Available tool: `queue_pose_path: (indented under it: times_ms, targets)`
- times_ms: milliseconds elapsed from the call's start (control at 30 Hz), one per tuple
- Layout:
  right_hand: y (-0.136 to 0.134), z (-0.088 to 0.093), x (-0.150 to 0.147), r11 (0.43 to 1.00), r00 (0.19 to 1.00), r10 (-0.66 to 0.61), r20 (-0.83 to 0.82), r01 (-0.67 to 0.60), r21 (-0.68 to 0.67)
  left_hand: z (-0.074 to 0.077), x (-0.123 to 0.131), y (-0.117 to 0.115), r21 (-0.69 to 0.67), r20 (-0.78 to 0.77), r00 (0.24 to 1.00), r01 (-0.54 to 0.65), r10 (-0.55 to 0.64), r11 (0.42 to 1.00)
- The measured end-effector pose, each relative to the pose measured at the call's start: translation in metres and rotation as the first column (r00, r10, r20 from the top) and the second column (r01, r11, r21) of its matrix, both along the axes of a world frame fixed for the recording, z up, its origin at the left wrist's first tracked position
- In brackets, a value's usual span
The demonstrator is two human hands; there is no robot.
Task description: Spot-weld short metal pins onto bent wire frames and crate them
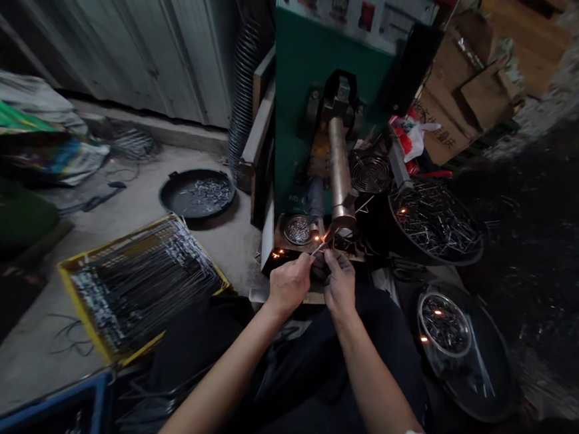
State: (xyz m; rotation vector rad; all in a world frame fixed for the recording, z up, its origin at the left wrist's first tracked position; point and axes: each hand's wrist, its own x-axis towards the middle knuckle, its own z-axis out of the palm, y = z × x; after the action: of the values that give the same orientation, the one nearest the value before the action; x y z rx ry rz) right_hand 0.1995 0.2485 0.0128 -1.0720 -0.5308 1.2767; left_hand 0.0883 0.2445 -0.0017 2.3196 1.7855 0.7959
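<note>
My left hand [291,284] is closed in a pinch on a thin metal rod [318,248], just below the tip of a green machine [290,103]. Close beside it, my right hand [339,278] has its fingers drawn together at the small work point; what they pinch is too small to make out. Orange sparks glow between the machine's upper metal arm [339,166] and the lower electrode [316,225]. A small round dish [298,230] of tiny metal parts sits left of the electrode.
A yellow crate [84,313] of long rods stands left, with a black pan [172,199] behind it. Right are a black basin [476,256] of metal pieces and a clear bowl [445,324] on a dark tray. A blue crate [101,406] is at lower left.
</note>
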Motion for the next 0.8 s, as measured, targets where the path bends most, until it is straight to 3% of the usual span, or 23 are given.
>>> queue_pose_path:
  times_ms: [200,567,800]
  targets:
    - [0.014,-0.004,0.017,0.996,0.983,-0.045,0.178,0.029,0.088,0.000,0.012,0.016,0.039,0.017,1.000,0.013,-0.014,0.999]
    - [0.021,-0.003,0.021,0.993,0.983,-0.055,0.173,0.036,0.111,-0.003,0.011,0.027,0.148,0.079,0.994,0.062,-0.074,0.987]
    - [0.010,-0.007,0.029,1.000,0.979,0.011,0.202,-0.015,0.021,-0.011,0.003,0.025,0.209,0.108,0.976,0.162,-0.188,0.964]
